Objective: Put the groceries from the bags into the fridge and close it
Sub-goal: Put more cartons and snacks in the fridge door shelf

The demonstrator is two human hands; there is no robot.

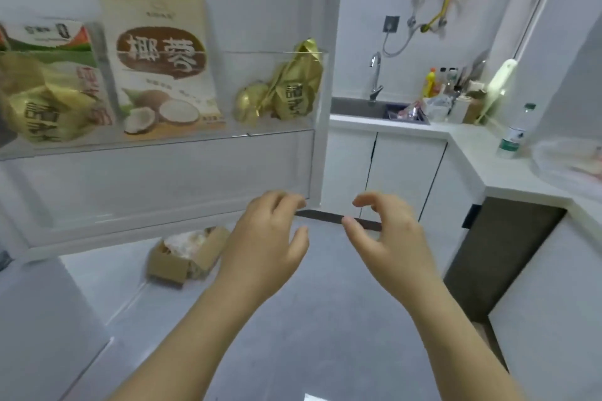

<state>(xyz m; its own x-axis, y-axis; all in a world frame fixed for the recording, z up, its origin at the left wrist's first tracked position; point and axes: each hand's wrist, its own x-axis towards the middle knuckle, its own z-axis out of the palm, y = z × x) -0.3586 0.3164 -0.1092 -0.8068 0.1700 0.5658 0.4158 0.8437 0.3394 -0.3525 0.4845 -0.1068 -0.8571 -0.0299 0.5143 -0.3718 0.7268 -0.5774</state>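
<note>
One head-worn wide-angle camera looks forward and down, close to the open fridge door (163, 172), the kitchen counter (472, 153) farther right.

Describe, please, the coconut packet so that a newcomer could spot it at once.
Find the open fridge door on the left and its upper clear shelf. The coconut packet stands upright between a green-and-white carton and gold-wrapped items. It alone is cream-coloured, with a brown oval label and halved coconuts.
</note>
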